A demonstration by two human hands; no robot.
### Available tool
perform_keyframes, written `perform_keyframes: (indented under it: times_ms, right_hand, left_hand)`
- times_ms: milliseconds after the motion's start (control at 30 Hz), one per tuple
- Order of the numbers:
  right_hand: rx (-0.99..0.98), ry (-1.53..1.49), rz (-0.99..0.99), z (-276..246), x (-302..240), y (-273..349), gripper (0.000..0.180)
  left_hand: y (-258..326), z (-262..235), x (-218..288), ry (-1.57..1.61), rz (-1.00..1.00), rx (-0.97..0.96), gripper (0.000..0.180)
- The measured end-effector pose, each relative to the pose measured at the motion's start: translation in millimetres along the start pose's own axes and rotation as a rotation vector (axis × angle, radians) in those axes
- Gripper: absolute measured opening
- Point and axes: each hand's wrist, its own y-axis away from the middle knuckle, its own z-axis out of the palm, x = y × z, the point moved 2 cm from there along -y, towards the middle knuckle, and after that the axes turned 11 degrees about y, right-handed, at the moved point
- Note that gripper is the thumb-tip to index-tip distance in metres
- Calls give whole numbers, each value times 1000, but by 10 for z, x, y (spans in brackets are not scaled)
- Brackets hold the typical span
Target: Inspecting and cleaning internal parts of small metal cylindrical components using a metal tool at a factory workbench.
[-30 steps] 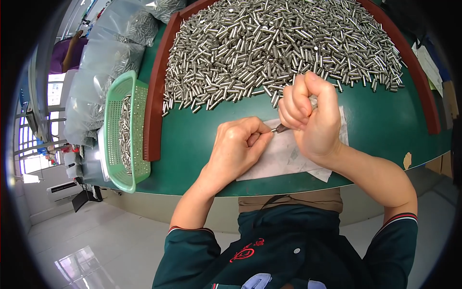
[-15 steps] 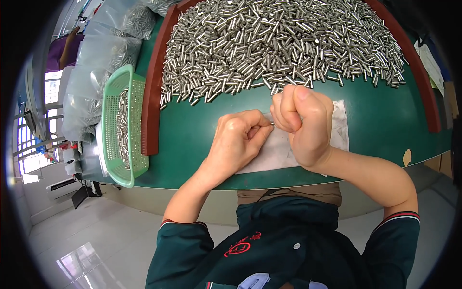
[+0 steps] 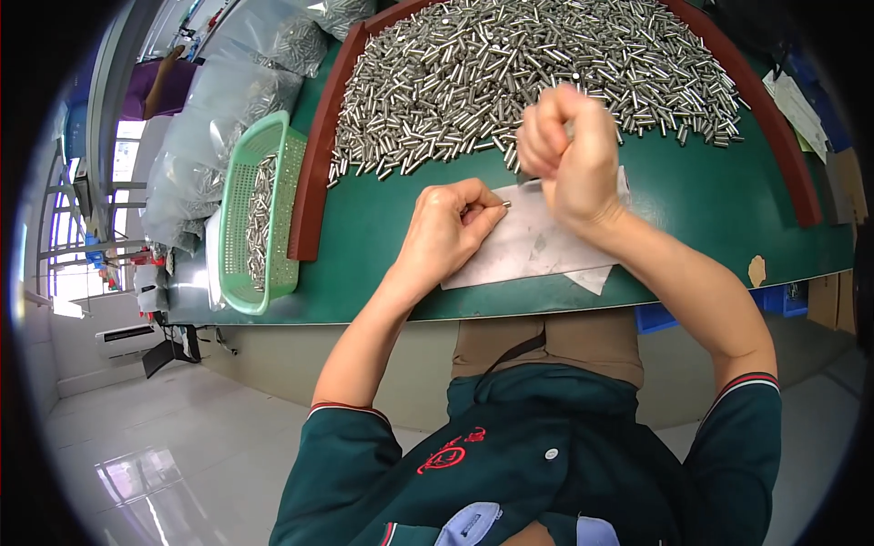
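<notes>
Since the earlier frames the right hand (image 3: 569, 150) has lifted off the left and moved up toward the pile; the left hand (image 3: 451, 232) stayed put on the sheet. Right hand: clenched into a fist, raised over the near edge of the heap of small metal pins (image 3: 537, 64); something grey shows between its fingers, can't tell what. Left hand: fingers curled tight, pinching one small metal pin (image 3: 506, 205) at thumb and fingertip, tip pointing right, just over the left end of the white paper sheet (image 3: 533, 246). Sheet lies flat at the near edge of the green tabletop (image 3: 728, 205), in front of the person. Pin heap fills the far half of the tabletop, bounded by a dark red curved border strip (image 3: 319, 155) on left and right. Light green plastic basket (image 3: 259, 214) sits at the tabletop's left edge, outside the strip, with more pins inside. Clear plastic bags (image 3: 232, 100) of pins stacked beyond it at the far left corner. Papers (image 3: 801, 109) at the far right edge; small tan patch (image 3: 757, 269) near the right near edge. Blue bin (image 3: 665, 317) under the table on the right. Floor is pale glossy tile (image 3: 173, 446), bright window at left.
</notes>
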Motion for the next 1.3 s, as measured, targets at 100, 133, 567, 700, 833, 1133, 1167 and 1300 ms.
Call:
perform_keyframes:
  times_ms: [100,133,567,700,833,1133,1167,1300]
  right_hand:
    - [1,-93,-56,-129,-85,-101,32]
    - [-9,-108,-47,-145,-105,-100,32]
    - [69,-211,102,-222,-124,-154,36]
    - [53,-178,109,-206,-121,-164,37]
    - [64,-156,113,-224,-102,-166,37]
    - [12,-151,129,-144,-79,-135,36]
    - [17,-149,131,-157,-69,-135,36]
    - [18,-138,137,-175,-59,-136,36]
  left_hand:
    - [24,2,55,4,6,-8,9]
    - [30,-8,82,-3,2,-11,9]
    - [-392,-269,-111,1295,-370,-203,24]
    - [-436,-220,-194,1375,-399,-142,21]
    - [-419,-188,-177,1364,-414,-101,23]
    - [-424,-217,-118,117,23,113,7]
    - [-425,-185,-104,9,70,113,8]
    - [-430,-101,-109,-156,233,168,8]
